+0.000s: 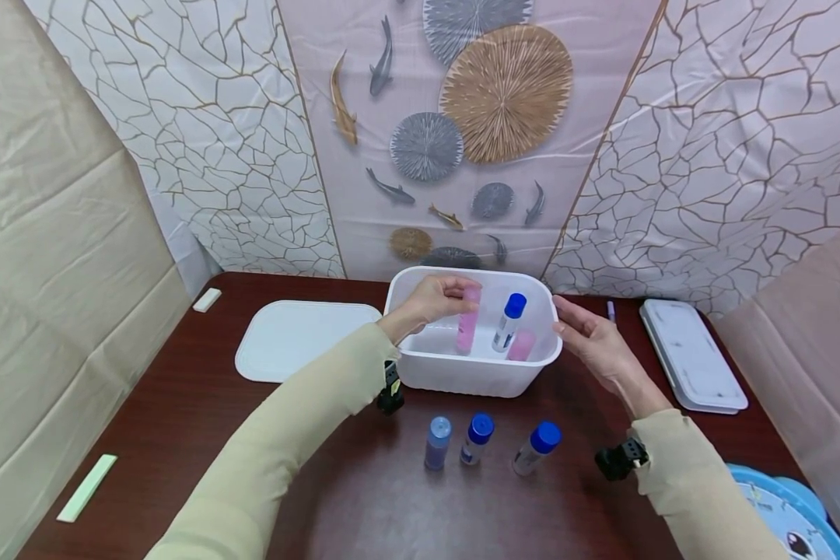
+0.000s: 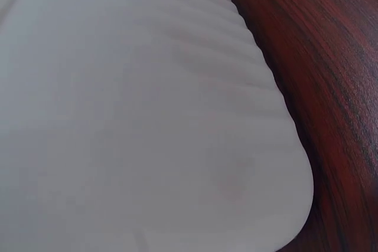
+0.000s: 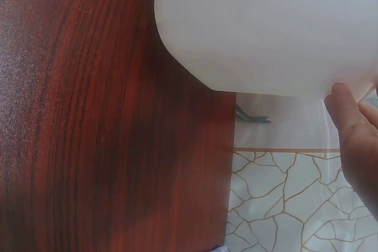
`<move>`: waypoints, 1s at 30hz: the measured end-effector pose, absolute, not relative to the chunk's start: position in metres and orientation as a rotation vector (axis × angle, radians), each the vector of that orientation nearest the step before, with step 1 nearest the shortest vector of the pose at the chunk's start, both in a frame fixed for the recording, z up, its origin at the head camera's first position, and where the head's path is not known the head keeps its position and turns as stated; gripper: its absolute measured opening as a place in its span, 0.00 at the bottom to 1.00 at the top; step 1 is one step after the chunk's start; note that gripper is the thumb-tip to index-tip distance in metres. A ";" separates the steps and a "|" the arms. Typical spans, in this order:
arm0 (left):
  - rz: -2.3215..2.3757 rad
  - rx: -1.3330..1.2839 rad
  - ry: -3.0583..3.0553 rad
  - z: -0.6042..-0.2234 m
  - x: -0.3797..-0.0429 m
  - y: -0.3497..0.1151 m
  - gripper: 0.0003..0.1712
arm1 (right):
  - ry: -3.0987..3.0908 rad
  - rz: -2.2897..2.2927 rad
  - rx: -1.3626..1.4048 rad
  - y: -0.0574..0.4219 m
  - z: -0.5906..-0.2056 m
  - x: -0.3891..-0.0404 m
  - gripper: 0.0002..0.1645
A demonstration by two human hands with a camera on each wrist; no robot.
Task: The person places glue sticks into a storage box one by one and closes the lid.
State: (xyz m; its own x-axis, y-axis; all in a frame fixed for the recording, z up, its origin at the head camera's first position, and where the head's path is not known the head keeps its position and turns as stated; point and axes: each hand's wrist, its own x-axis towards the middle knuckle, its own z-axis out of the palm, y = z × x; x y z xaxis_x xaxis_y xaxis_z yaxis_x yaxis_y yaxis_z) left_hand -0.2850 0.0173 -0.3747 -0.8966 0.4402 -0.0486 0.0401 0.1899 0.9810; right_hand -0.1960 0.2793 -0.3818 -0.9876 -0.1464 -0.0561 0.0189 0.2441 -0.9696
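A white plastic bin [image 1: 455, 372] stands near the table's far edge. Over it, my left hand [image 1: 434, 299] pinches the top of an upright pink glue stick [image 1: 467, 330], whose lower part is inside the bin. A blue-capped glue stick [image 1: 509, 320] leans inside to the right, with a second pink stick [image 1: 522, 344] beside it. My right hand [image 1: 595, 338] touches the bin's right rim with extended fingers and thumb; in the right wrist view its thumb [image 3: 342, 104] lies against the wall. The left wrist view shows only the bin's outer wall [image 2: 147, 116] and the table.
In front of the bin stand a bluish glue stick [image 1: 437, 443] and two blue-capped ones [image 1: 477, 439] [image 1: 535, 449]. A white lid [image 1: 301, 334] lies left, a white case [image 1: 693, 354] right. Beyond are a pale green strip [image 1: 87, 488], a white block [image 1: 207, 300] and a blue round object [image 1: 787, 509].
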 end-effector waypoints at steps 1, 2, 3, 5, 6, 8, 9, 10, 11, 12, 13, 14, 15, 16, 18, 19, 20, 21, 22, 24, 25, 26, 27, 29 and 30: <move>1.757 0.445 2.151 -0.376 -0.286 0.020 0.21 | 2.368 -1.849 -0.123 0.279 -0.382 -0.196 0.38; 1.747 0.438 2.159 -0.376 -0.286 0.021 0.21 | 2.367 -1.850 -0.125 0.279 -0.383 -0.196 0.38; 1.743 0.430 2.163 -0.377 -0.287 0.023 0.21 | 2.366 -1.851 -0.127 0.280 -0.383 -0.196 0.38; 1.729 0.416 2.175 -0.378 -0.287 0.026 0.21 | 2.362 -1.856 -0.133 0.280 -0.384 -0.196 0.38; 1.720 0.410 2.186 -0.379 -0.288 0.028 0.21 | 2.361 -1.859 -0.136 0.280 -0.384 -0.197 0.38; 1.705 0.398 2.215 -0.379 -0.289 0.030 0.20 | 2.356 -1.868 -0.140 0.280 -0.384 -0.197 0.37; 1.702 0.390 2.223 -0.380 -0.289 0.031 0.20 | 2.355 -1.872 -0.140 0.280 -0.384 -0.197 0.37; 1.698 0.382 2.233 -0.380 -0.290 0.032 0.20 | 2.354 -1.874 -0.139 0.280 -0.384 -0.197 0.37; 1.696 0.376 2.241 -0.380 -0.291 0.033 0.20 | 2.353 -1.875 -0.139 0.280 -0.383 -0.197 0.37; 1.693 0.370 2.246 -0.381 -0.291 0.033 0.20 | 2.353 -1.874 -0.136 0.280 -0.383 -0.197 0.37; 1.694 0.363 2.247 -0.381 -0.292 0.034 0.20 | 2.354 -1.872 -0.134 0.280 -0.383 -0.197 0.37; 1.692 0.358 2.248 -0.382 -0.292 0.035 0.20 | 2.355 -1.870 -0.132 0.280 -0.383 -0.196 0.37; 1.688 0.354 2.248 -0.382 -0.292 0.035 0.20 | 2.356 -1.867 -0.130 0.280 -0.382 -0.196 0.37; 1.684 0.348 2.250 -0.382 -0.292 0.036 0.20 | 2.356 -1.866 -0.129 0.279 -0.382 -0.196 0.37; 1.675 0.337 2.254 -0.382 -0.292 0.036 0.20 | 2.357 -1.866 -0.126 0.279 -0.382 -0.196 0.37; 1.670 0.332 2.257 -0.382 -0.292 0.036 0.20 | 2.355 -1.870 -0.123 0.279 -0.382 -0.196 0.37; 1.666 0.327 2.261 -0.382 -0.292 0.037 0.20 | 2.356 -1.872 -0.119 0.279 -0.382 -0.197 0.37; 1.662 0.322 2.262 -0.382 -0.293 0.037 0.19 | 2.357 -1.874 -0.116 0.279 -0.382 -0.197 0.37; 1.659 0.318 2.263 -0.382 -0.293 0.037 0.19 | 2.358 -1.876 -0.111 0.279 -0.382 -0.197 0.38; 1.654 0.313 2.264 -0.382 -0.293 0.037 0.19 | 2.360 -1.876 -0.107 0.279 -0.382 -0.197 0.38; 1.651 0.314 2.266 -0.381 -0.293 0.037 0.19 | 2.358 -1.876 -0.105 0.279 -0.383 -0.197 0.38; 1.647 0.316 2.268 -0.381 -0.293 0.037 0.19 | 2.359 -1.873 -0.106 0.279 -0.383 -0.197 0.38; 1.643 0.320 2.272 -0.381 -0.292 0.037 0.20 | 2.357 -1.872 -0.105 0.279 -0.383 -0.197 0.38; 1.635 0.335 2.281 -0.381 -0.292 0.037 0.20 | 2.354 -1.868 -0.104 0.280 -0.383 -0.197 0.38; 1.631 0.344 2.286 -0.381 -0.292 0.037 0.21 | 2.354 -1.865 -0.104 0.280 -0.383 -0.197 0.38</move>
State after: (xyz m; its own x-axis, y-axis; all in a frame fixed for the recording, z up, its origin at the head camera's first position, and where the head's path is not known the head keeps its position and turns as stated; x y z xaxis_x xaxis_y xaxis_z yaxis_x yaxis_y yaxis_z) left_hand -0.2919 0.0374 -0.3807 -0.9227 0.3689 -0.1116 0.0146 0.3227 0.9464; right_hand -0.1968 0.2799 -0.3827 -0.9883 -0.1381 -0.0640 0.0307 0.2312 -0.9724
